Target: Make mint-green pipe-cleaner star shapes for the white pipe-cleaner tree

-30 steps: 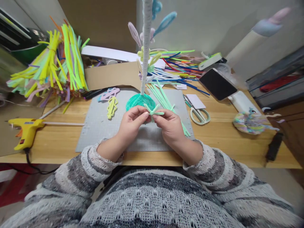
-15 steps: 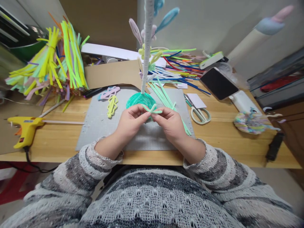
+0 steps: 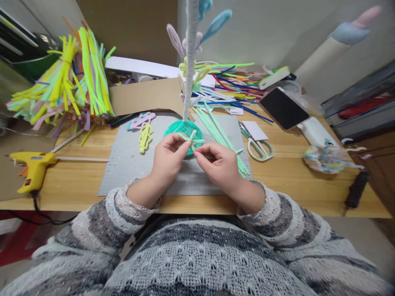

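A small light green pipe-cleaner piece (image 3: 191, 139) with crossing ends is pinched between the thumb and fingers of my left hand (image 3: 168, 158). My right hand (image 3: 217, 164) has its thumb and index finger together at the lower end of that piece. Behind the fingers lies a round teal base (image 3: 173, 128), with a white wrapped stem (image 3: 190, 53) rising from it. Looped flowers and leaves in blue, pink and yellow surround the stem. Light green pipe cleaners (image 3: 216, 128) lie on the grey mat (image 3: 123, 164), partly behind my right hand.
A yellow glue gun (image 3: 33, 164) and bundled pipe cleaners (image 3: 89, 74) are at the left. Yellow and pink-blue shapes (image 3: 145, 138) lie on the mat. Scissors (image 3: 261, 150), a phone (image 3: 284, 107) and a pastel ring (image 3: 322, 159) are at the right.
The green piece has turned, its ends now crossing more openly. My right hand has shifted slightly down and left, with its fingertips lower on the piece.
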A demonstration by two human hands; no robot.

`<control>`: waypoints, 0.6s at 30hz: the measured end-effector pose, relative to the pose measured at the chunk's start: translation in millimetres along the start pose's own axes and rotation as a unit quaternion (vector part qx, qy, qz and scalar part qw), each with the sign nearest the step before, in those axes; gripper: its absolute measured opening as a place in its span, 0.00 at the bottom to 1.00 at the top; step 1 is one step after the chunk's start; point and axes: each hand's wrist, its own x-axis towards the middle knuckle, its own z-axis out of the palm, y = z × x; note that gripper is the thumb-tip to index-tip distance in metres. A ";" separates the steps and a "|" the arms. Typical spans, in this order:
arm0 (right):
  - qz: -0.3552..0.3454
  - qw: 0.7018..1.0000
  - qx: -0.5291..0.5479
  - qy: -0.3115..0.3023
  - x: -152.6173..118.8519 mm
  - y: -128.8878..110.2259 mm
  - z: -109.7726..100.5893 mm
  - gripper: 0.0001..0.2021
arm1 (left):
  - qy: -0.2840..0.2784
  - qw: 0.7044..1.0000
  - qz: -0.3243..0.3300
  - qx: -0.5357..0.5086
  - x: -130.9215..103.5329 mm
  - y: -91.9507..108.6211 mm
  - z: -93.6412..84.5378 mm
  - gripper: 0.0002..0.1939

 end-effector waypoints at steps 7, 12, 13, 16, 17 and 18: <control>0.090 0.985 0.101 -0.104 5.3 -4.1 -10.6 0.05 | 0.002 1.000 0.004 0.016 5.1 2.7 -3.1 0.10; 0.115 0.913 0.145 -0.365 18.0 -14.2 -39.9 0.10 | -0.005 0.990 -0.123 -0.063 18.2 4.5 -12.3 0.12; 0.087 0.916 0.145 -0.363 19.9 -13.4 -42.2 0.09 | -0.013 0.984 -0.158 -0.079 19.5 4.7 -13.3 0.12; -0.031 0.970 0.048 -0.236 23.9 -3.1 -39.6 0.05 | -0.035 0.964 -0.238 -0.112 19.7 3.5 -13.9 0.11; -0.082 0.977 -0.004 -0.195 24.9 1.9 -36.9 0.06 | -0.042 0.961 -0.249 -0.114 18.9 2.4 -13.6 0.11; -0.134 0.972 -0.056 -0.182 25.7 6.8 -34.1 0.08 | -0.050 0.960 -0.255 -0.109 18.0 1.2 -13.2 0.11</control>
